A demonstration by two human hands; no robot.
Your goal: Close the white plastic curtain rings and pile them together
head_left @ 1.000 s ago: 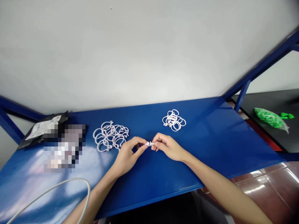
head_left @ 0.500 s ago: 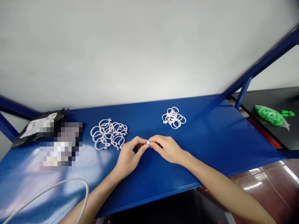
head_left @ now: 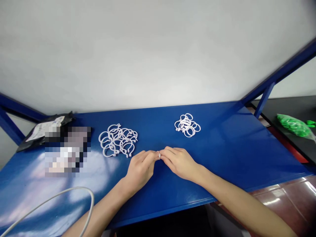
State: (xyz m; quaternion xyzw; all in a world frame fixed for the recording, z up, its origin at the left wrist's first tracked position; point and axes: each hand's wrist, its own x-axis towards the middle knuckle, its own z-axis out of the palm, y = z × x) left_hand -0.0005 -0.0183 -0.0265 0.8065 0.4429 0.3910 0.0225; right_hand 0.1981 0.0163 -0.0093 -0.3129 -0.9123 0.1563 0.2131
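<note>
Pinched between the fingertips of both hands is a white plastic snap ring [head_left: 159, 155]; only its small clasp end shows, and the rest is hidden by my fingers. My left hand [head_left: 142, 168] grips it from the left with fingers curled. From the right, my right hand [head_left: 179, 163] presses on it with thumb and fingers, the fingertips of the two hands touching or nearly so. Beyond my left hand lies a loose pile of white rings [head_left: 120, 140], many with their ends apart. A smaller pile of white rings [head_left: 185, 125], which look closed, lies beyond my right hand.
Both piles lie on a blue tabletop [head_left: 222, 138] against a pale wall. At left are a black package [head_left: 32, 135] with a white label and a pixelated flat object [head_left: 74, 141]. A white cable [head_left: 49, 199] loops at front left. Green pieces in a bag [head_left: 293, 125] lie on a black surface.
My left hand has rolled over, its fingers now covering more of the ring. Both hands still hold it together. The whole view has shifted slightly.
</note>
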